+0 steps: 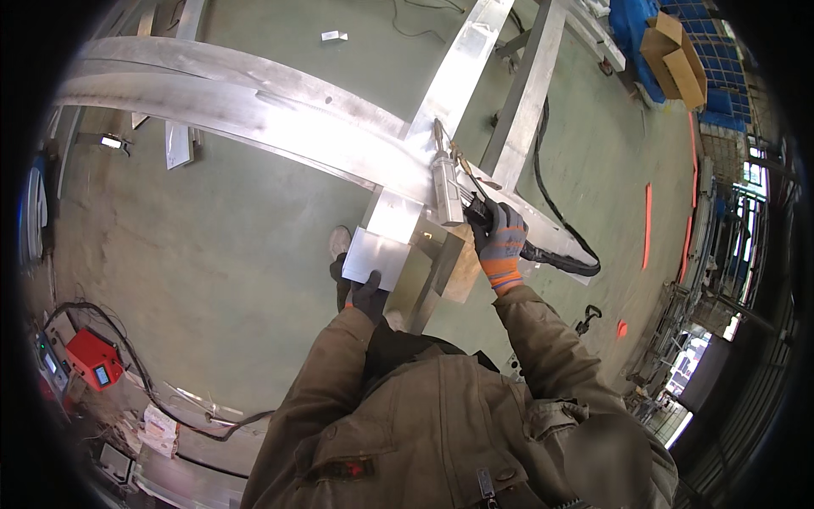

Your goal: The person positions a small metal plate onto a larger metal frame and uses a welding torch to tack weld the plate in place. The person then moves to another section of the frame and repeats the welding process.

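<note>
My right hand (504, 241), in a grey and orange glove, is closed around the black grip of a silver, box-bodied welding gun (447, 190). Its narrow nozzle points away from me and lies over the joint of two metal beams. A thin wire tube runs along its side. My left hand (367, 294), in a dark glove, grips the near edge of a flat square metal plate (379, 257), thumb on top and other fingers hidden beneath. That plate sits at the near end of a bright metal beam (397, 214), overlapping it in this view.
A long metal beam (229, 109) crosses at left. A black hose (551, 254) trails from the gun around the right. A brown cardboard box (674, 59) stands at far right, a red machine with a screen (93, 358) at lower left. A small block (334, 36) lies on the floor.
</note>
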The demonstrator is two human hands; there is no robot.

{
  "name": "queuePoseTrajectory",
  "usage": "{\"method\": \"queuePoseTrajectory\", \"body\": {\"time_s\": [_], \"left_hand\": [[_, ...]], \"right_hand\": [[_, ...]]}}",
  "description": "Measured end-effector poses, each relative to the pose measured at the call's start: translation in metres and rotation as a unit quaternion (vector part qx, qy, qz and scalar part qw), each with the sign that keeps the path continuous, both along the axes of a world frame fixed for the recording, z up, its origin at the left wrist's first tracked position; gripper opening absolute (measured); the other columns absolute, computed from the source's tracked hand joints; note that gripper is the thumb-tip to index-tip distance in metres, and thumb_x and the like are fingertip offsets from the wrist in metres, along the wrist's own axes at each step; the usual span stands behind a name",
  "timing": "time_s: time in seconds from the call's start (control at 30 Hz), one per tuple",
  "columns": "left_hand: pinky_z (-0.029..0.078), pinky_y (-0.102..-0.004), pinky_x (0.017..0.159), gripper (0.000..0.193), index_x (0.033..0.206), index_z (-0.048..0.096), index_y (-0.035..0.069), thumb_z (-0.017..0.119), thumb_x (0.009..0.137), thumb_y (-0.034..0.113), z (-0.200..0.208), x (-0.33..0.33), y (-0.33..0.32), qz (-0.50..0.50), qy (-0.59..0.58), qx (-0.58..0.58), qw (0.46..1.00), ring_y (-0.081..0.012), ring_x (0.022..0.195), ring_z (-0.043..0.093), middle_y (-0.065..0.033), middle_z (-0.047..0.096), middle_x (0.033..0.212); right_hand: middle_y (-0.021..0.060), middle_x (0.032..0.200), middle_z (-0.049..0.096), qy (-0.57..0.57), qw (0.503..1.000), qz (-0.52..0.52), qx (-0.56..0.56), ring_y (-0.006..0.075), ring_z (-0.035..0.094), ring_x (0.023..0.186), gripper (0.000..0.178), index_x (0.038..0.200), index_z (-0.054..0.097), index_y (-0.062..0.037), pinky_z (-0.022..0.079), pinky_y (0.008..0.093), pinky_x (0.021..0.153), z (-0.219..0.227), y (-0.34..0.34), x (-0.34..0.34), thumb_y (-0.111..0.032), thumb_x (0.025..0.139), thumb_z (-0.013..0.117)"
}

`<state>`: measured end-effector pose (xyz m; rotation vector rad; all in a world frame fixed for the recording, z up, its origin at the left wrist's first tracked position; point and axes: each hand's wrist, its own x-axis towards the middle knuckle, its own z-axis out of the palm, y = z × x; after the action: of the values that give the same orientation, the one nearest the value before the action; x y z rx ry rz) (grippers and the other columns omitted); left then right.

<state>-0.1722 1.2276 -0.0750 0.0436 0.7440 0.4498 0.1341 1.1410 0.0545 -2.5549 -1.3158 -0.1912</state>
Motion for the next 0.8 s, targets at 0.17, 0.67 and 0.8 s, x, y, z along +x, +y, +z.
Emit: {"method": "queuePoseTrajectory", "body": {"time_s": [0.17, 0.67, 0.8], "left_hand": [[0.044, -0.0499, 0.123, 0.061, 0.157, 0.046, 0.012, 0.073, 0.103, 0.006, -0.013, -0.007, 0.000, -0.019, -0.015, -0.046, 0.999, -0.0316, 0.142, 0.055, -0.0098, 0.057, 0.151], [0.045, -0.0464, 0.123, 0.054, 0.153, 0.051, 0.004, 0.073, 0.105, 0.018, -0.008, -0.011, 0.011, -0.107, 0.043, -0.081, 0.990, -0.0314, 0.138, 0.058, -0.0114, 0.061, 0.146], [0.044, -0.0453, 0.124, 0.051, 0.152, 0.052, 0.004, 0.071, 0.106, 0.017, -0.010, -0.012, 0.020, -0.125, 0.037, -0.098, 0.987, -0.0313, 0.139, 0.057, -0.0118, 0.061, 0.146]], "right_hand": [[0.0164, 0.117, 0.068, 0.006, 1.000, -0.013, 0.027, 0.0404, 0.065, 0.108, 0.056, 0.136, 0.066, -0.0073, 0.049, 0.0521, 0.091, -0.010, 0.000, -0.004, -0.021, 0.085, 0.087], [0.0146, 0.135, 0.067, 0.075, 0.996, 0.014, 0.056, 0.0374, 0.062, 0.119, 0.059, 0.137, 0.067, -0.0067, 0.047, 0.0512, 0.103, 0.031, -0.015, -0.032, -0.026, 0.085, 0.087], [0.0180, 0.138, 0.065, 0.271, 0.961, 0.015, 0.051, 0.0407, 0.063, 0.123, 0.064, 0.137, 0.066, -0.0038, 0.049, 0.0491, 0.106, 0.020, -0.029, -0.091, -0.033, 0.085, 0.089]]}}
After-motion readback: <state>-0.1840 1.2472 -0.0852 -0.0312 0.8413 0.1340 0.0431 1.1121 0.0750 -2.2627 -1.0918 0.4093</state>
